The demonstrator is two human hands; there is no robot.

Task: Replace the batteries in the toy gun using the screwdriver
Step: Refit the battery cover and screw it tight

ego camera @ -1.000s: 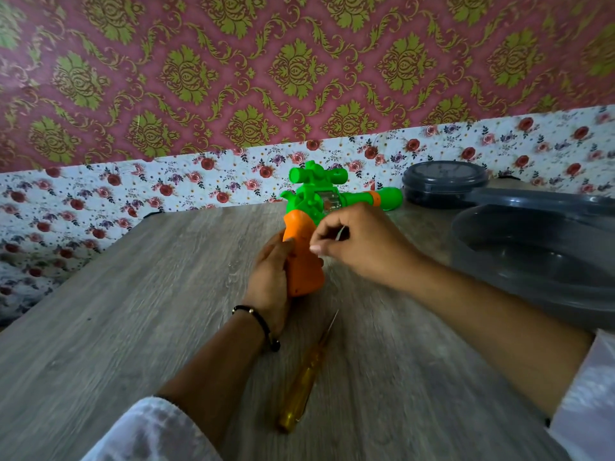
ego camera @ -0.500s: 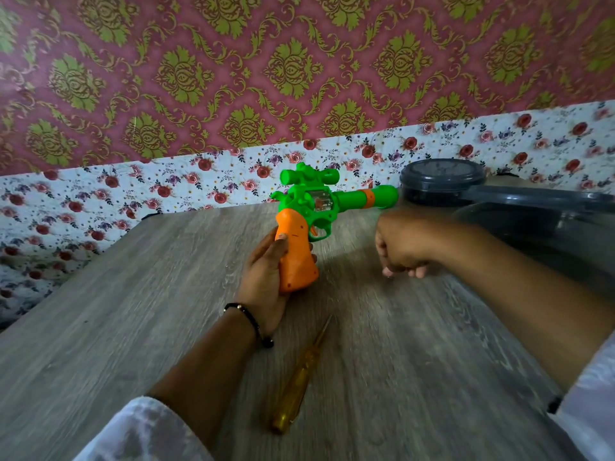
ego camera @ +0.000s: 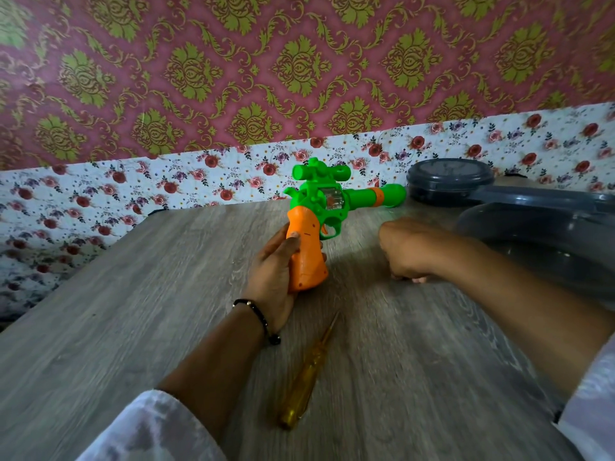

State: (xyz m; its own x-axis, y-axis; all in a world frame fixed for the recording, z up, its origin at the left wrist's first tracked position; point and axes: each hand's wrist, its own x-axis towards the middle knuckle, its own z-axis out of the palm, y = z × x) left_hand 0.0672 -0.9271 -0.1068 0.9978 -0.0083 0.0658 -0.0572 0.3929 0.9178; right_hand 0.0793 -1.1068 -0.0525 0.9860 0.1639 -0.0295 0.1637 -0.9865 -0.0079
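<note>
A green plastic toy gun [ego camera: 327, 202] with an orange grip stands upright above the grey wood-grain tabletop [ego camera: 133, 311] — left hand [ego camera: 274, 274] fingers wrapped round the grip; the right hand [ego camera: 407, 251] rests fisted nearby, contents hidden — an amber-handled screwdriver [ego camera: 304, 380] lies below

A room in a home, decorated by hand.

The wall [ego camera: 299, 68] carries pink paper with a green-gold damask pattern, and below it runs a white strip printed with red roses [ego camera: 233, 181]. A grey wood-grain counter [ego camera: 133, 311] stands against it. At the right sit dark grey plastic household tubs [ego camera: 539, 234], one with a round lid [ego camera: 449, 174], close to the wall.
</note>
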